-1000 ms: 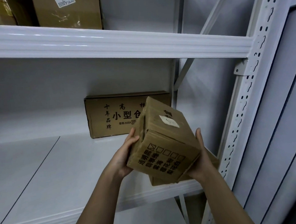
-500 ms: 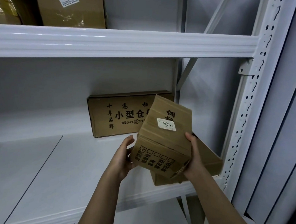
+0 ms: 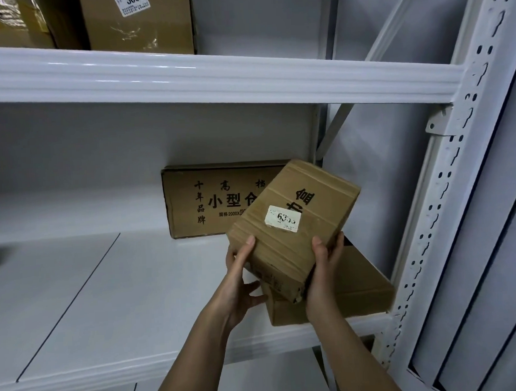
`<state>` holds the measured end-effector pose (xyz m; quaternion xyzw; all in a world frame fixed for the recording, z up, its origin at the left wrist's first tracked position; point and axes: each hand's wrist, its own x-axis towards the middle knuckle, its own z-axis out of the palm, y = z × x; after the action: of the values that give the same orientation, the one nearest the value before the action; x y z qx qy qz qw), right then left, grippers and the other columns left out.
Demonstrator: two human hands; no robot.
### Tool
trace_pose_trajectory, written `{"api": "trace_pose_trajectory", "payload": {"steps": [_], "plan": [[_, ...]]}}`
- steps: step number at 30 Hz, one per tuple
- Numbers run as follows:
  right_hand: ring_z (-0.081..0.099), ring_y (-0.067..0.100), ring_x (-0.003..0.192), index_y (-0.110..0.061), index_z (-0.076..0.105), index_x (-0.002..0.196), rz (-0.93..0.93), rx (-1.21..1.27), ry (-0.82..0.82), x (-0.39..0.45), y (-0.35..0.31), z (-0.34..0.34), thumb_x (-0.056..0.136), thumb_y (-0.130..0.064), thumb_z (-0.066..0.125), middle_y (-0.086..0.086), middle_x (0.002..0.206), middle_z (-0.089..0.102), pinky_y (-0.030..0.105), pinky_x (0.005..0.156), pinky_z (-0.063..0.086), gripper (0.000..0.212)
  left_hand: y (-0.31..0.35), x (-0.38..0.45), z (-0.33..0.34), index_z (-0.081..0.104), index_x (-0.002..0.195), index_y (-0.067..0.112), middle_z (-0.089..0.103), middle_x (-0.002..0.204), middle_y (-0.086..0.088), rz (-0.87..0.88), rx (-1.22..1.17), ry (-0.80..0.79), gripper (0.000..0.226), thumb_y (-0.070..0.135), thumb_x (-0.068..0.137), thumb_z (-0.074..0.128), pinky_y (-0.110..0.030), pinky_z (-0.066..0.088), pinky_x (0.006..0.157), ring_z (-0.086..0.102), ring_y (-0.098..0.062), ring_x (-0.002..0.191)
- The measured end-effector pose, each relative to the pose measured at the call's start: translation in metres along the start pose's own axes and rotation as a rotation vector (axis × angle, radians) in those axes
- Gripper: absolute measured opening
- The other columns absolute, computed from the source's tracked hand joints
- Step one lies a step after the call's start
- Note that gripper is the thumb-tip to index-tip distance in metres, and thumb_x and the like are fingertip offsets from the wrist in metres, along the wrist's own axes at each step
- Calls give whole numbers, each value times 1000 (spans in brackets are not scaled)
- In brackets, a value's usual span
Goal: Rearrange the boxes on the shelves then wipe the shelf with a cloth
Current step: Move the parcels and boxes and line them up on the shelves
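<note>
White metal shelving fills my view, its perforated upright [image 3: 448, 203] running down the right side and a thick upper shelf beam [image 3: 214, 75] crossing above. On that upper level sit a few cardboard boxes, one with a label reading 3090 [image 3: 140, 22]. Below, the middle shelf [image 3: 91, 293] is a pale board with a dark seam running across it.

I hold a small cardboard box [image 3: 294, 223] tilted in the air above the right end of the middle shelf. A white sticker with smudged digits sits on its upper face, beside black printed characters. My left hand [image 3: 237, 286] grips the box's near left corner, thumb on top and fingers curled underneath. My right hand [image 3: 323, 269] clasps the near right edge, thumb lying on the top face, fingers wrapped round the side.

Just under the held box lies a flat cardboard box [image 3: 354, 289] on the shelf, close to the right upright. Behind, a wide printed carton [image 3: 212, 200] stands upright at the back of the shelf, partly hidden by the box I hold.
</note>
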<state>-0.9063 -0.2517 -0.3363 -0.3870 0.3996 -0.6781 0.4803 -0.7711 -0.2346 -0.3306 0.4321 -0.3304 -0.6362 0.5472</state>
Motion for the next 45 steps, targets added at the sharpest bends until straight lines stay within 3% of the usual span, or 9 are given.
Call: {"api": "trace_pose_trajectory", "payload": {"steps": [7, 11, 16, 24, 29, 34, 37, 39, 45], "plan": [[40, 18, 127, -42, 7, 149, -30, 29, -70, -15, 2, -6, 74, -63, 59, -6, 150, 28, 25, 83, 42, 93, -2, 0, 5, 37, 138, 36, 51, 132, -4, 54, -77, 76, 92, 69, 58, 69, -44, 53, 76, 53, -30, 115], [31, 22, 138, -37, 3, 150, 0, 76, -39, -2, -15, -20, 81, -58, 55, -4, 155, 22, 36, 102, 33, 89, 2, -1, -6, 45, 134, 29, 54, 129, -11, 57, -97, 158, 86, 71, 61, 64, -54, 44, 97, 53, -33, 116], [29, 25, 139, -40, 9, 150, 74, 26, -67, 15, -31, -31, 69, -72, 59, -1, 155, 25, 50, 113, 25, 100, 8, -11, -21, 53, 126, 31, 59, 127, -11, 84, -77, 167, 82, 74, 57, 60, -56, 41, 100, 55, -34, 116], [46, 25, 122, -34, 13, 149, 120, 23, -33, -11, -36, -10, 89, -54, 47, 4, 140, 43, 50, 107, 37, 72, 19, -46, -25, 33, 138, 40, 54, 124, 4, 252, 27, 203, 87, 73, 60, 53, -41, 47, 83, 55, -19, 108], [49, 25, 118, -30, 18, 148, 66, 77, 50, -41, -39, 19, 93, -53, 44, 6, 137, 45, 47, 103, 40, 65, 40, -79, -47, 25, 140, 40, 52, 120, 9, 309, 83, 145, 86, 70, 63, 51, -48, 46, 94, 54, -18, 110], [54, 28, 117, -33, 41, 138, 168, 118, 67, -78, -44, 29, 49, -92, 53, 5, 129, 56, 53, 101, 41, 107, 63, -117, -81, 31, 139, 40, 56, 124, 6, 326, 130, 84, 86, 73, 65, 59, -44, 49, 91, 58, -19, 109], [59, 31, 111, -28, 54, 126, 200, 42, -124, -95, -62, 22, 61, -80, 56, 12, 121, 61, 50, 96, 46, 84, 76, -133, -104, 41, 136, 40, 58, 130, 0, 276, 147, 56, 95, 83, 53, 59, -49, 47, 96, 58, -25, 114], [57, 33, 113, -27, 55, 122, 147, -47, -302, -109, -80, 18, 59, -75, 65, 16, 125, 55, 48, 96, 47, 80, 88, -147, -115, 51, 129, 36, 64, 123, -2, 281, 139, 21, 80, 79, 62, 55, -50, 46, 97, 60, -27, 113], [51, 33, 116, -18, 42, 127, 166, -261, -476, -152, -130, 28, 21, -75, 80, 15, 129, 45, 35, 76, 54, 126, 131, -183, -122, 66, 105, 24, 75, 90, -4, 303, 95, -114, 48, 58, 86, 39, -39, 50, 79, 68, -22, 86]]}}
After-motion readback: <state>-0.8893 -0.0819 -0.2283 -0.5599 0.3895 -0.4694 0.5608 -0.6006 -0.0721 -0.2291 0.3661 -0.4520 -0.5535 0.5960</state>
